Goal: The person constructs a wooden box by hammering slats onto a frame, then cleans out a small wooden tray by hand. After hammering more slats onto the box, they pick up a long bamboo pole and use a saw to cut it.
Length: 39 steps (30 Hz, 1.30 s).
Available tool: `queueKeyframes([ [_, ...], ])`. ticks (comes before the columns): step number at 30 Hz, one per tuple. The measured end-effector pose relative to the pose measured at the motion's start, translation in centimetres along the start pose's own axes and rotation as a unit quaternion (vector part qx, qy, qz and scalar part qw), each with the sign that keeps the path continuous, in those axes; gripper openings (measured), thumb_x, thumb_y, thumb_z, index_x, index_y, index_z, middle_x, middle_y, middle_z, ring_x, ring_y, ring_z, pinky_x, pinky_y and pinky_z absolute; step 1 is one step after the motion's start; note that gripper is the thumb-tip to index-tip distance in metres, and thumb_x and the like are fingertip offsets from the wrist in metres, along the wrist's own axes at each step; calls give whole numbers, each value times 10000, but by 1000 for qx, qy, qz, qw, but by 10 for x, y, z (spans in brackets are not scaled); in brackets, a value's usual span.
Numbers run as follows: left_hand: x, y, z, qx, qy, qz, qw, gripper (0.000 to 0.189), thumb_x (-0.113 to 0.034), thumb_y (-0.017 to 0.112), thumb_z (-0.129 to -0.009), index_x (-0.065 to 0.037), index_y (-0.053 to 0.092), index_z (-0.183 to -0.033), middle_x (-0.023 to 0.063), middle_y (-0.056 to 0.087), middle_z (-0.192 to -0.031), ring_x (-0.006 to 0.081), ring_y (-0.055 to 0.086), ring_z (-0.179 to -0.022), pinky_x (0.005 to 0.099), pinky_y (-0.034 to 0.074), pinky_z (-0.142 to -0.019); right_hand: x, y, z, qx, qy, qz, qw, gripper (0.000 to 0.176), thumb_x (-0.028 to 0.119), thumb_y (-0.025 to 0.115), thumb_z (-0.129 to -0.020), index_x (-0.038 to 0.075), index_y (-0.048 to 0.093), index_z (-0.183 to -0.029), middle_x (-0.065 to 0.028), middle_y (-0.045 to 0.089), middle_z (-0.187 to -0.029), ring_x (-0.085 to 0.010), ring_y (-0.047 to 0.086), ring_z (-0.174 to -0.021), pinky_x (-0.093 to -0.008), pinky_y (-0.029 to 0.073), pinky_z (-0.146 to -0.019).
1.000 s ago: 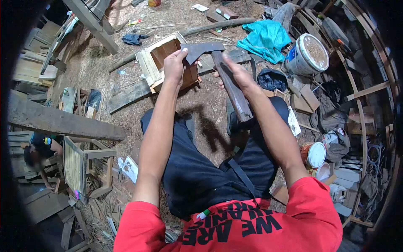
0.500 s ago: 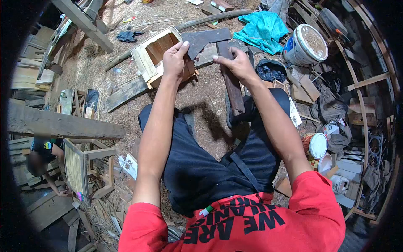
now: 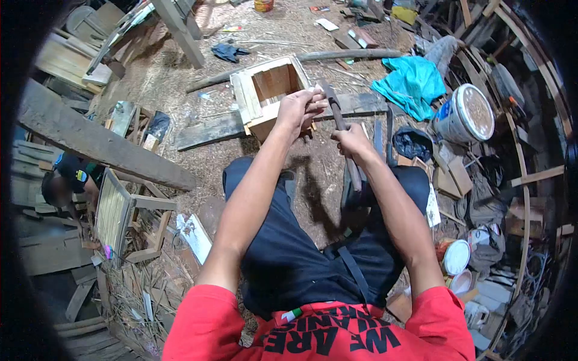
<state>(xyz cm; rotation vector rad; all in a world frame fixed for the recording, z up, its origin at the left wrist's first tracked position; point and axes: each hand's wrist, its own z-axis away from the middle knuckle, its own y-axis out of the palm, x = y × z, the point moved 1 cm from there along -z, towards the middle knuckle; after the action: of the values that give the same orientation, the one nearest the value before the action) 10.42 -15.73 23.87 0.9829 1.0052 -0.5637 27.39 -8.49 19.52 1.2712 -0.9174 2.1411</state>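
Both my hands hold a dark-handled axe [image 3: 345, 139] in front of me, above my knees. My left hand [image 3: 299, 109] is wrapped around its metal head, which is turned edge-on and mostly hidden by the fingers. My right hand [image 3: 351, 142] grips the wooden handle just below the head; the handle runs down toward my lap. Just beyond my left hand stands an open wooden box [image 3: 268, 95] on the sawdust floor.
A plank [image 3: 211, 132] lies under the box. A teal cloth [image 3: 414, 84] and a white bucket [image 3: 465, 114] lie to the right, paint tins [image 3: 455, 257] by my right side. A beam [image 3: 96, 144] and a slatted frame [image 3: 117, 219] are left, where another person [image 3: 66, 180] crouches.
The axe has been turned from flat-faced to edge-on. My left hand went from pinching the blade to closing over the head. The view shifted so the box sits further right.
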Motion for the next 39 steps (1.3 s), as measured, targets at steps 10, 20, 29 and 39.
queueKeyframes([
  [10, 3, -54, -56, -99, 160, -505, 843, 345, -304, 648, -877, 14, 722, -991, 206, 716, -928, 356, 687, -913, 414, 523, -849, -9, 8, -101, -32, 22, -104, 994, 299, 211, 634, -906, -70, 637, -1006, -117, 657, -787, -207, 644, -661, -387, 495, -535],
  [20, 67, -87, -118, -56, -51, -758, 648, 930, -524, 783, -731, -81, 381, -1443, 142, 400, -1492, 307, 356, -1403, 610, 278, -1128, 17, 3, -99, 98, 183, -249, 946, 126, 92, 499, -963, -13, 566, -952, -68, 585, -724, -162, 574, -572, -322, 513, -513],
  [29, 96, -112, -117, -95, 39, -767, 633, 792, -401, 805, -729, -127, 425, -1369, 90, 502, -1337, 285, 442, -1304, 572, 270, -1107, -10, 5, -109, -91, -106, 87, 986, 414, 278, 617, -924, -65, 568, -1149, -242, 695, -881, -392, 689, -825, -469, 525, -753],
  [39, 98, -108, -114, -106, 25, -774, 624, 692, -241, 797, -730, -131, 453, -1320, 65, 521, -1289, 249, 468, -1282, 578, 299, -1097, -27, 29, -120, -17, -119, 324, 938, 394, 211, 563, -902, -101, 516, -1138, -392, 619, -928, -549, 612, -910, -576, 503, -814],
])
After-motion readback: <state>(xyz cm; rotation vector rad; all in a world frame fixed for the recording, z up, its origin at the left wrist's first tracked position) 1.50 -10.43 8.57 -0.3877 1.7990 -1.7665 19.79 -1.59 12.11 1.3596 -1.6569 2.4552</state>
